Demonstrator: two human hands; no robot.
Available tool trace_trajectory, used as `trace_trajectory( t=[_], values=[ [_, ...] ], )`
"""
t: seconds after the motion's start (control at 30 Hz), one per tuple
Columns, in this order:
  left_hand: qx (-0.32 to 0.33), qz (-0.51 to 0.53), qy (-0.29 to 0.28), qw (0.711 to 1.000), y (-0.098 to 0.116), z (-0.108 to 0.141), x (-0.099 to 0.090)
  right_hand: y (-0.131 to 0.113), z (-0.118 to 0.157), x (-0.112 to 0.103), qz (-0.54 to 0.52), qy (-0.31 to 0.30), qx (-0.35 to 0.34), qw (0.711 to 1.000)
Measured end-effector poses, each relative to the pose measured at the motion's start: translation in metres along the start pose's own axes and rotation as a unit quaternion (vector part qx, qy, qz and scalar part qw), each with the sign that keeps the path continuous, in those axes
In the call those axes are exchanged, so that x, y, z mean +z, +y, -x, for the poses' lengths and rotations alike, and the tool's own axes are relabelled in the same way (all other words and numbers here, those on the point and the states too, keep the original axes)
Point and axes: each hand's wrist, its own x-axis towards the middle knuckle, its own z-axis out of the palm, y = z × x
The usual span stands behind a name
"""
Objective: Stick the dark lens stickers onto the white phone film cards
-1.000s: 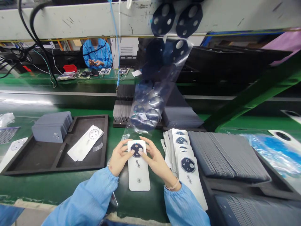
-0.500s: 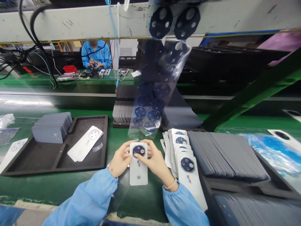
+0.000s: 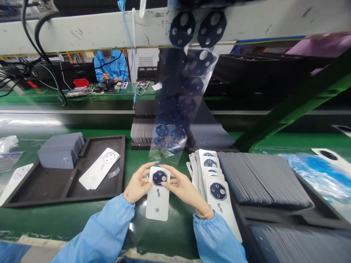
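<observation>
A white phone back cover (image 3: pixel 157 201) with dark printed characters stands out over the green table between my hands. On its upper part sits a dark blue octagonal camera film piece (image 3: pixel 159 178) with round holes. My left hand (image 3: pixel 136 185) grips the cover's upper left edge with bent fingers. My right hand (image 3: pixel 183 185) holds the upper right side, its thumb on the front at the film piece's lower edge and its fingers reaching around the edge. To the right lies an overlapping pile of similar white covers (image 3: pixel 219 209) bearing dark film pieces.
A clear strip of dark film pieces (image 3: pixel 182 106) hangs ahead of me. Left is a black tray (image 3: pixel 52 182) with grey sheets (image 3: pixel 59 151) and white covers (image 3: pixel 98 168). Rows of grey sheets (image 3: pixel 263 179) fill the right side. Across the bench sits a person in blue (image 3: pixel 111 65).
My right thumb has slid off the middle of the film piece to its lower edge. The cover now tilts slightly, its bottom toward the left. The view has shifted slightly.
</observation>
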Motion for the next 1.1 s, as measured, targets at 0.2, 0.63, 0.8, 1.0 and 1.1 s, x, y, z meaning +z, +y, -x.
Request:
trace_trajectory(
  t=[0.2,0.63,0.8,1.0,1.1],
  values=[
    [0.010,-0.007,0.036,0.999,0.000,-0.003,-0.001,-0.002,-0.001,0.002,-0.062,-0.017,-0.004,0.998],
    [0.089,-0.015,0.117,0.989,0.005,0.001,0.001,0.024,0.048,0.064,0.450,0.288,-0.164,0.829],
    [0.202,-0.286,0.281,0.894,0.018,-0.007,-0.053,0.043,0.083,0.007,0.493,0.374,-0.130,0.774],
    [0.008,-0.576,0.432,0.694,0.017,-0.004,-0.138,0.072,0.097,-0.034,0.575,0.383,-0.098,0.717],
    [-0.086,-0.606,0.392,0.687,0.013,0.001,-0.155,0.068,0.092,-0.029,0.566,0.385,-0.107,0.721]
  ],
)
